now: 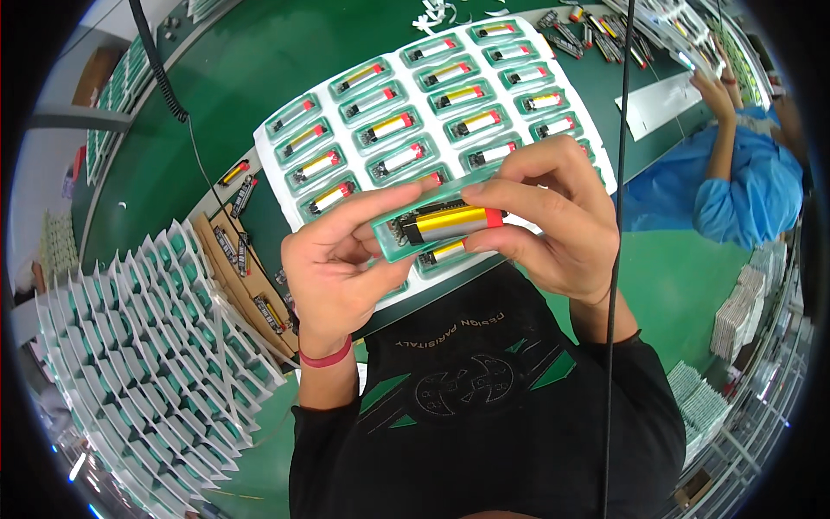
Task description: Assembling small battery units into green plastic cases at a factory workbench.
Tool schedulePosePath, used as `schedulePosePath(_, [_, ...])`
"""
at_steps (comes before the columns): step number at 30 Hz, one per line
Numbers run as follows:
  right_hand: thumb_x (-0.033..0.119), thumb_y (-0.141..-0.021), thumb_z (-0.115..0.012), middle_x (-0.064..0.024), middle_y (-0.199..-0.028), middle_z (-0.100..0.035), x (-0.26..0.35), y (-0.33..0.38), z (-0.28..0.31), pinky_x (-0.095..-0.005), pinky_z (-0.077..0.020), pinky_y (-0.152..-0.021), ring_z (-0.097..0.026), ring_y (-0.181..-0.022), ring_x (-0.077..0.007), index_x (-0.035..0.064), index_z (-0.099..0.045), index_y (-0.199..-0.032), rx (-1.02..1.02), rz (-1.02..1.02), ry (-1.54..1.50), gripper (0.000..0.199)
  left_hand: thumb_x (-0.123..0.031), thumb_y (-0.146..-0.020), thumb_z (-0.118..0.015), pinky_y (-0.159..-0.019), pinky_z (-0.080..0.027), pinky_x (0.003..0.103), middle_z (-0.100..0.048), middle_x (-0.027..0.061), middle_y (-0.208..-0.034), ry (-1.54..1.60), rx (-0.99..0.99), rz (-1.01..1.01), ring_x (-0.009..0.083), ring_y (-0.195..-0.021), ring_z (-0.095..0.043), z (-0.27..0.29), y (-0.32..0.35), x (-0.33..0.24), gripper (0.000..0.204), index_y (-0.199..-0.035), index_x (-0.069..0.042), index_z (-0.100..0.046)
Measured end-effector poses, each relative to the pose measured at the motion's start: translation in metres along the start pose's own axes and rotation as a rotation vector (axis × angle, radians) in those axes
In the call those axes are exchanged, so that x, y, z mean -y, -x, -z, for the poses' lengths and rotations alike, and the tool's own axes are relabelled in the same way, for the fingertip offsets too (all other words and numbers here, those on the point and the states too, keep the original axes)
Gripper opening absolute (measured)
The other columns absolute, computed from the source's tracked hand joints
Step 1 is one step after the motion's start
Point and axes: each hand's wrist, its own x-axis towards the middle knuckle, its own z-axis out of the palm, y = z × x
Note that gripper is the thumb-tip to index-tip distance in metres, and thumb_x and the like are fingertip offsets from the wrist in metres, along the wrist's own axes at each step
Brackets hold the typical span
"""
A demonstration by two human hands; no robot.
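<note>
Close in front of me, my left hand (333,259) grips a small green plastic case (394,251) by its left end, thumb below and fingers above. A battery cell (445,225) with a yellow and grey body, a red right end and a black left end with wires lies at that case. My right hand (566,229) pinches the cell near its red end, and the fingers partly hide the case. Beneath both hands is a white sheet (594,121) bearing rows of similar green cases, most with one cell inside; my hands cover some of them.
Stacked white sheets with green pockets (147,372) stand at the left, beside a cardboard box (212,251) with loose cells. More cells (596,39) lie heaped at the far right. A person in a blue garment (735,186) works there. A dark cable (616,285) crosses the view on the right.
</note>
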Motion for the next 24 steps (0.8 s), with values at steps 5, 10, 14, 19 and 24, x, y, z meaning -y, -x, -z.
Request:
schedulePosePath(5, [0.014,-0.068,-0.085,-0.0064,-0.094,-0.053,-0.001,0.001,-0.009,-0.0272,-0.0482,-0.062,-0.057,-0.079,-0.0165,0.0054,-0.074,-0.106,-0.046,-0.056,-0.034,0.041,0.021,-0.077,-0.06,-0.089,-0.057,0.031,-0.061,0.0246,-0.127,0.046,0.021,-0.005,0.0282,-0.111,-0.065,0.002,-0.001,0.004,0.049,-0.125,0.013,-0.057])
schedulePosePath(10, [0.012,-0.068,-0.086,-0.0074,-0.096,-0.056,-0.006,0.002,-0.018,-0.0263,-0.0475,-0.06,-0.058,-0.077,-0.0158,0.0035,-0.073,-0.106,-0.084,-0.089,-0.024,0.041,0.022,-0.076,-0.059,-0.084,-0.057,0.029,-0.062,0.0243,-0.126,0.08,-0.025,0.007,0.0274,-0.111,-0.065,0.002,0.0,0.008,0.05,-0.125,0.012,-0.057])
schedulePosePath(14, [0.007,-0.068,-0.087,-0.0079,-0.1,-0.061,-0.004,0.006,-0.03,-0.0243,-0.0467,-0.058,-0.059,-0.078,-0.0147,0.0022,-0.072,-0.099,-0.231,-0.177,-0.071,0.034,0.018,-0.072,-0.064,-0.094,-0.05,0.034,-0.064,0.0255,-0.123,0.009,-0.112,-0.002,0.0278,-0.114,-0.063,-0.001,-0.001,0.009,0.051,-0.122,0.011,-0.06])
schedulePosePath(19, [0.005,-0.068,-0.087,-0.0064,-0.099,-0.06,0.003,0.005,-0.042,-0.0224,-0.046,-0.057,-0.058,-0.079,-0.0129,0.0027,-0.07,-0.096,-0.345,-0.274,-0.091,0.033,0.022,-0.074,-0.061,-0.085,-0.056,0.029,-0.061,0.0255,-0.128,-0.072,-0.13,-0.028,0.0258,-0.109,-0.066,0.002,0.003,0.018,0.052,-0.125,0.011,-0.059])
schedulePosePath(24, [0.006,-0.069,-0.087,-0.005,-0.097,-0.058,0.003,0.007,-0.046,-0.0225,-0.0431,-0.054,-0.055,-0.076,-0.011,0.0038,-0.068,-0.098,-0.339,-0.343,-0.098,0.035,0.022,-0.074,-0.061,-0.093,-0.052,0.032,-0.062,0.0271,-0.125,-0.045,-0.206,-0.065,0.0266,-0.113,-0.064,-0.003,0.002,0.023,0.051,-0.124,0.012,-0.058])
